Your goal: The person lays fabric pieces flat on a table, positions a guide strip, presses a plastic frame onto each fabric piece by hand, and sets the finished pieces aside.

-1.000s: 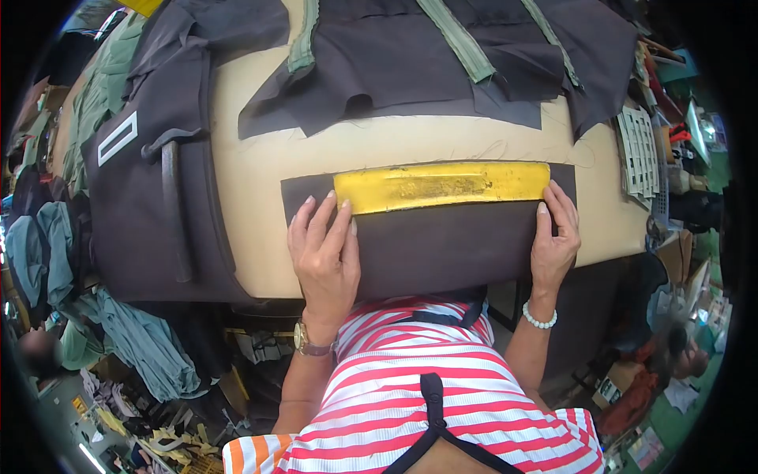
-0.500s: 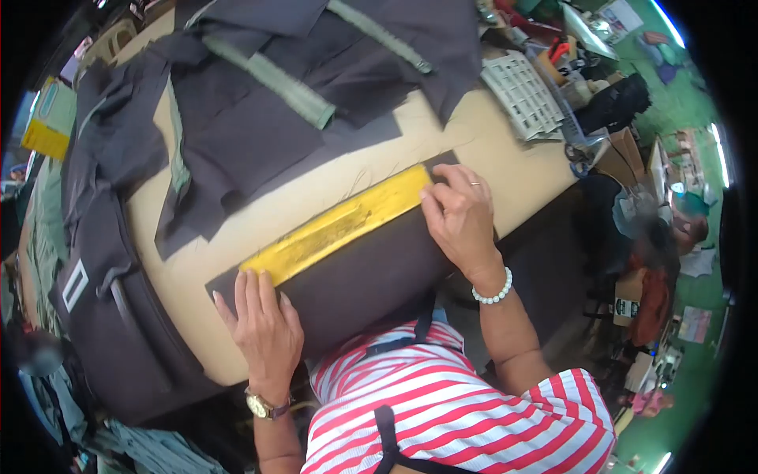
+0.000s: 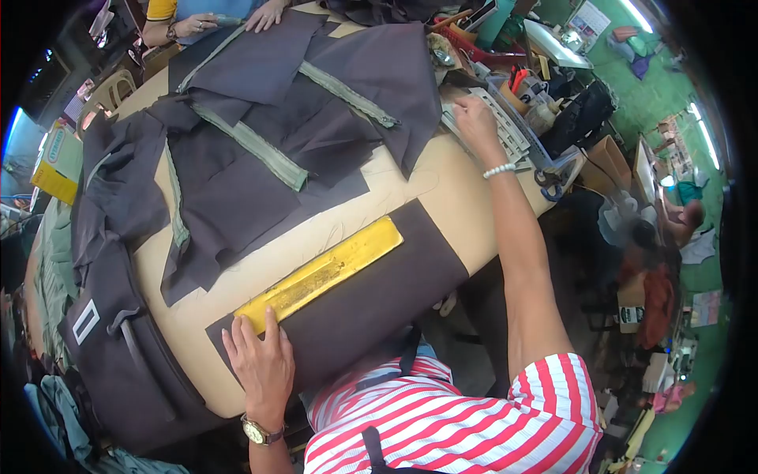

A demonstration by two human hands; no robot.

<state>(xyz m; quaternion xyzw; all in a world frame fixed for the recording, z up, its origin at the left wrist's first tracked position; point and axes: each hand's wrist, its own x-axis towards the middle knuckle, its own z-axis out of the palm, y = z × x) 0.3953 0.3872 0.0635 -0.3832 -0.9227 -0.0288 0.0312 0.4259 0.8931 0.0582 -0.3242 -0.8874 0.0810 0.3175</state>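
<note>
A long yellow strip (image 3: pixel 324 275), scuffed dark along its middle, lies on a dark fabric panel (image 3: pixel 371 296). My left hand (image 3: pixel 262 363) rests with outstretched fingers on the strip's left end and the fabric beside it. At the upper right, my right hand (image 3: pixel 476 125) is closed over a white slotted plastic tray (image 3: pixel 505 126). What its fingers hold, if anything, is hidden. Beyond the strip spread dark fabric pieces (image 3: pixel 237 205) with green zipper tapes (image 3: pixel 257 146) on them.
Across the table (image 3: pixel 430 178), another person's hands (image 3: pixel 267 14) touch the fabric's far edge. Scissors (image 3: pixel 548 183) and a cluttered bin (image 3: pixel 545 118) sit at the right. A dark bag (image 3: pixel 126 332) with a handle lies left, near a yellow-and-white box (image 3: pixel 59 162).
My right hand has left the strip's right end and reached up to the white tray. My left hand stays on the strip. The view has shifted, bringing another person's hands into sight.
</note>
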